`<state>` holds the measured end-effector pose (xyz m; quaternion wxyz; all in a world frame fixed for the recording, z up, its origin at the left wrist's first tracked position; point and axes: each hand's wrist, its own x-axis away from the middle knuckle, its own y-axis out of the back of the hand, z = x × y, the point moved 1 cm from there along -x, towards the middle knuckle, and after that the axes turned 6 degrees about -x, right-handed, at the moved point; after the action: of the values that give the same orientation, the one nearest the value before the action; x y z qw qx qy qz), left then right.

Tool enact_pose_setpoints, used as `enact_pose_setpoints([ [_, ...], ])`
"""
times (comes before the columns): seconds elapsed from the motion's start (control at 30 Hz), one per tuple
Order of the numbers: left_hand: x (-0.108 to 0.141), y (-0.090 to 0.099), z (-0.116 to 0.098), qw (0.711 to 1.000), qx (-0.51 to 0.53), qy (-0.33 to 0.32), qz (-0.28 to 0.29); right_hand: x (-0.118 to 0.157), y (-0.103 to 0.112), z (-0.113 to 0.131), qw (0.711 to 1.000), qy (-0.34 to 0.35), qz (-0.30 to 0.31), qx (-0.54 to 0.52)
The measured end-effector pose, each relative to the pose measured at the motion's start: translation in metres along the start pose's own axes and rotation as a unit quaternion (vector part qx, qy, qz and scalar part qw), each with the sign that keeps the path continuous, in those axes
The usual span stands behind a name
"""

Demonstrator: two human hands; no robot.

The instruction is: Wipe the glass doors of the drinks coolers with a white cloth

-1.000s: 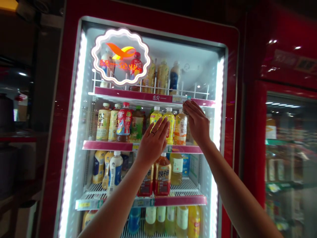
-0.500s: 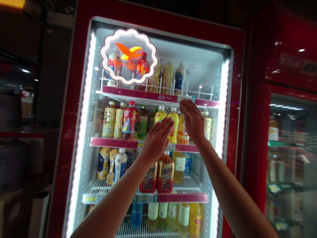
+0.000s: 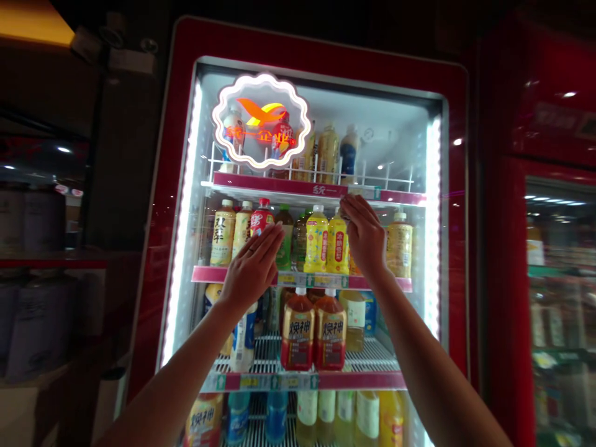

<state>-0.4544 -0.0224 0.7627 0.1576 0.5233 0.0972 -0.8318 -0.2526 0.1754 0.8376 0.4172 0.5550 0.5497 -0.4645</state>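
Observation:
My left hand [image 3: 251, 264] is stretched flat, with its fingers together and a ring on one of them. It is in front of the second shelf, partly covering a red-capped bottle [image 3: 261, 214] and the pale bottles beside it. To the right, my right hand [image 3: 365, 233] is raised just below the top shelf's edge. Its fingers are bent and pressed together; something small and greyish seems to show at the fingertips, too indistinct to name. Two yellow bottles [image 3: 317, 242] stand between the hands. Whether either hand touches the glass front, I cannot tell.
A lit red drinks fridge [image 3: 321, 46] fills the middle, with a glowing sign [image 3: 261, 121] at its upper left. Two amber bottles [image 3: 298, 335] stand on the third shelf, with several more drinks below. Another fridge [image 3: 516, 248] is at right, dark shelving [image 3: 46, 264] at left.
My left hand has moved left, from the yellow bottles to the red-capped bottle. My right hand stays near the top shelf's edge. The whole view has shifted slightly.

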Motion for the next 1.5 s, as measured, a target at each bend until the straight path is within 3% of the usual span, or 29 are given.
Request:
enact_pose_setpoints([
  [0.17,0.003,-0.003,-0.004,1.0,0.0,0.009,-0.006,-0.001,-0.025,0.028,0.999,0.018,0.035,-0.015],
  [0.33,0.005,-0.006,-0.004,1.0,0.011,0.006,-0.012,0.022,-0.015,0.036,0.997,0.036,0.072,-0.019],
  [0.43,0.007,-0.006,-0.004,1.0,0.014,0.004,0.001,0.02,-0.016,0.032,0.999,0.034,0.041,-0.001],
  [0.57,0.008,-0.005,-0.005,1.0,0.013,0.004,0.007,-0.003,-0.036,0.037,0.999,0.011,-0.007,0.03],
  [0.7,0.008,-0.006,-0.005,1.0,0.024,0.003,0.011,-0.012,-0.052,0.055,0.999,0.015,0.035,0.031],
  [0.83,0.007,-0.004,-0.002,0.999,0.048,0.004,0.016,0.005,-0.044,0.065,0.996,0.019,0.087,0.019],
  [1.0,0.012,0.012,0.011,0.997,0.069,-0.017,0.008,0.007,-0.035,0.055,0.995,0.006,0.094,0.013],
  [1.17,0.032,0.03,0.037,1.0,0.011,-0.001,-0.007,-0.018,-0.062,0.059,0.999,0.009,0.034,0.015],
  [1.3,0.047,0.033,0.051,1.0,-0.021,0.004,0.017,-0.012,-0.076,0.079,0.998,0.019,0.067,0.005],
  [1.5,0.055,0.028,0.051,0.999,-0.026,0.008,0.028,0.008,-0.062,0.083,0.994,0.035,0.106,-0.007],
])
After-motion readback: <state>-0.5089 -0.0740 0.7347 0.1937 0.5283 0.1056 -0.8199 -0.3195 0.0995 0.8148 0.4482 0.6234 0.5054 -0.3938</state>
